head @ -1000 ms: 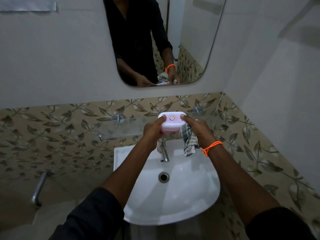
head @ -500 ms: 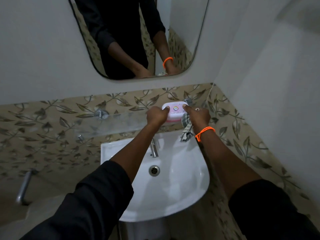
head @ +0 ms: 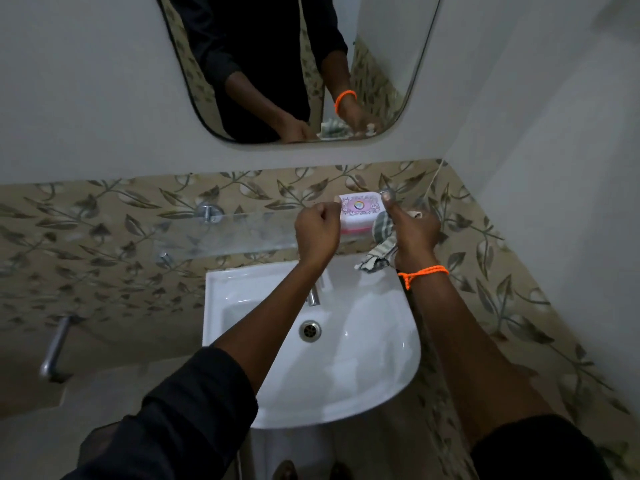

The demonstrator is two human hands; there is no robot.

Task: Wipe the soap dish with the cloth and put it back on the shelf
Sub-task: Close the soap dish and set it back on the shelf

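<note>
A: Head view: soap dish (head: 358, 212) is held over the right end of the glass shelf (head: 225, 233), above the basin (head: 242, 289). Set down yet?

B: Cannot tell. It is pinched from 2 sides, probably to keep it level for seating.

A: Fingers?

B: Left hand (head: 317, 232): curled, tips clamped on the dish's left edge. Right hand (head: 414, 233): thumb on the right edge, checked cloth (head: 381, 242) kept bunched in the palm, clear of the shelf.

No readable text; the soap dish (head: 360, 211) lid shows only an ornamental pattern.
</note>
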